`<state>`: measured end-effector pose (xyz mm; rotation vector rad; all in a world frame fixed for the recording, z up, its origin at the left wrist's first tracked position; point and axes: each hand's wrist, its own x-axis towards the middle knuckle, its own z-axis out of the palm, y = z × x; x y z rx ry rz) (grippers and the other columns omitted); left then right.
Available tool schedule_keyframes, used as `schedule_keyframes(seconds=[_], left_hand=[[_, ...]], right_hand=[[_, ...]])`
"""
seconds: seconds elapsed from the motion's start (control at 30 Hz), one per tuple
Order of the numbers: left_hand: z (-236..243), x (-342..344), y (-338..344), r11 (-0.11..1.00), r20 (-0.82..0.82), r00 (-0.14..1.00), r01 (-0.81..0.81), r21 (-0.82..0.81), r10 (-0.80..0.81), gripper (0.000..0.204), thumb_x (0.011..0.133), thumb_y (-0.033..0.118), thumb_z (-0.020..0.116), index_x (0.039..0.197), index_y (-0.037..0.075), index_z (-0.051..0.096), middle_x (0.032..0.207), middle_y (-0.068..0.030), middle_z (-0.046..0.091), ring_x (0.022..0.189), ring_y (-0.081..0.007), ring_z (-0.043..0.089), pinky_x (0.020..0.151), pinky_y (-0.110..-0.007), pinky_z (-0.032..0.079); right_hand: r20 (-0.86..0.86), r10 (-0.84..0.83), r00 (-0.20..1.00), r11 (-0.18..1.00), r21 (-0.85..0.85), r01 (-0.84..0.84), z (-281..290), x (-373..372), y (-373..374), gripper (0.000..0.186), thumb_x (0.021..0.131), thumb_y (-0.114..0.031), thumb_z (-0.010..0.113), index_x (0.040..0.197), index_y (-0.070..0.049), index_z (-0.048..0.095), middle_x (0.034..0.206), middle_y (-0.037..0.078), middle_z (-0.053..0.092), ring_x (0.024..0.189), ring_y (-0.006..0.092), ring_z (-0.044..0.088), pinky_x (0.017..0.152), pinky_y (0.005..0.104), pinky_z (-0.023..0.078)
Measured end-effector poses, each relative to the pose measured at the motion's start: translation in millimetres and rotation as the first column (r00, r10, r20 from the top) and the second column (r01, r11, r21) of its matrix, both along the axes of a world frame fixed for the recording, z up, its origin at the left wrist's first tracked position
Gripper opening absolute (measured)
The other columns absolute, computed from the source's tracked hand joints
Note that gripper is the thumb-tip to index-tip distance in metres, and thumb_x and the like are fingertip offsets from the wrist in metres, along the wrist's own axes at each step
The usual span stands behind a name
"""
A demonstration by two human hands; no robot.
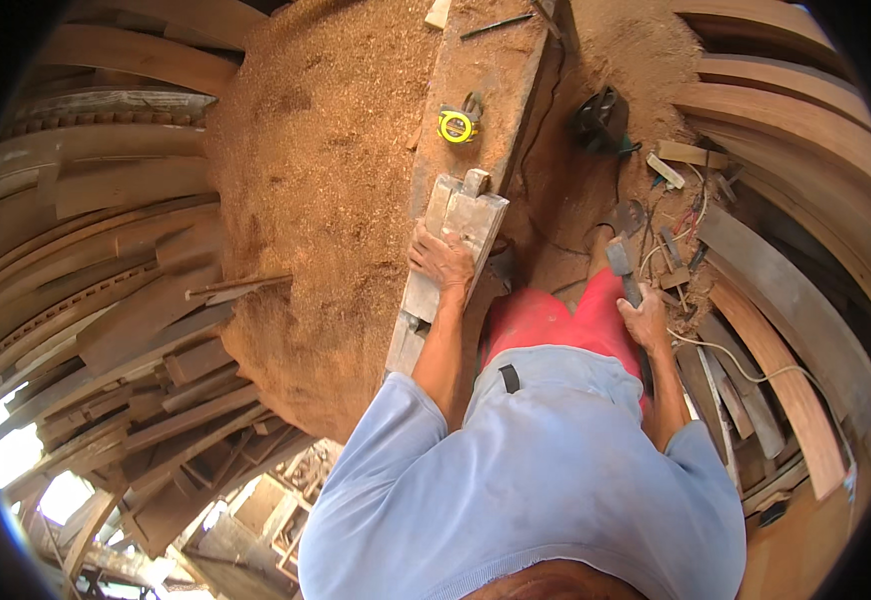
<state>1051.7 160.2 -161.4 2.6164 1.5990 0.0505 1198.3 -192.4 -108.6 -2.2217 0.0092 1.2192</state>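
My left hand (443,258) lies over a pale, worn wooden board (471,218), its fingers curled at the board's left edge. The board rests lengthwise on a long timber bench (496,70). A small block (476,182) stands up at its far end, and a dark notch shows nearer my elbow. To the right, beside my red-clad leg, my right hand (645,320) is closed round a short hammer-like tool (621,257) with a blocky grey head, held away from the board. Its exact kind is unclear.
Beyond the board, a yellow-green tape measure (458,124) and a thin dark rod (497,27) lie on the bench. A dark power tool (604,120) sits in sawdust at right, with cords (746,372) nearby. Sawdust (316,200) covers the left. Stacked planks (106,210) line both sides.
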Motion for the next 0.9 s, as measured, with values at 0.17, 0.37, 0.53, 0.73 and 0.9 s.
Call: schedule_keyframes(seconds=[0.17,0.37,0.53,0.73,0.9], left_hand=[[0.1,2.2,3.3,0.999,0.081,0.996,0.037,0.008,-0.038,0.057,0.102,0.046,0.041,0.138,0.003,0.047,0.135,-0.0201,0.055,0.127,-0.0401,0.047,0.110,-0.057,0.027],[0.2,7.9,5.2,1.000,0.070,0.997,0.024,-0.015,-0.023,0.058,0.104,0.048,0.037,0.137,0.001,0.047,0.132,-0.0221,0.056,0.124,-0.0416,0.048,0.108,-0.056,0.029],[-0.5,8.0,7.4,1.000,0.074,0.997,0.031,0.002,-0.031,0.058,0.103,0.049,0.038,0.133,0.000,0.049,0.126,-0.0243,0.058,0.119,-0.0433,0.052,0.104,-0.056,0.033],[-0.5,6.4,8.6,1.000,0.078,0.997,0.018,0.002,-0.018,0.054,0.100,0.045,0.043,0.130,0.000,0.051,0.124,-0.0245,0.058,0.117,-0.0439,0.052,0.101,-0.057,0.034],[1.6,2.6,7.5,1.000,0.027,1.000,0.007,-0.028,-0.006,0.050,0.099,0.039,0.047,0.133,0.003,0.047,0.130,-0.0207,0.056,0.121,-0.0414,0.049,0.103,-0.057,0.033]], right_hand=[[-0.066,0.159,0.985,0.985,-0.062,-0.163,-52.1,36.9,-46.4,0.045,0.081,-0.026,0.071,0.115,0.003,0.066,0.103,0.030,0.070,0.098,0.0462,0.068,0.089,0.0495,0.051],[-0.082,0.124,0.989,0.990,-0.064,-0.129,-72.3,79.7,-59.7,0.038,0.082,-0.023,0.068,0.107,0.006,0.066,0.094,0.029,0.070,0.093,0.0444,0.069,0.084,0.0474,0.052],[-0.075,0.035,0.997,0.996,-0.081,-0.041,-82.3,90.6,-56.8,0.026,0.084,-0.022,0.066,0.092,0.003,0.061,0.071,0.016,0.059,0.065,0.0275,0.059,0.066,0.0437,0.047],[-0.081,-0.009,0.997,1.000,-0.027,0.007,-73.5,82.3,-39.8,0.032,0.085,-0.026,0.068,0.093,0.004,0.060,0.072,0.016,0.062,0.066,0.0281,0.062,0.065,0.0446,0.047],[-0.351,-0.244,0.904,0.956,0.070,0.285,-34.0,77.6,13.6,0.026,0.093,-0.024,0.067,0.096,0.001,0.061,0.081,0.011,0.067,0.065,0.0171,0.063,0.057,0.0336,0.050]])
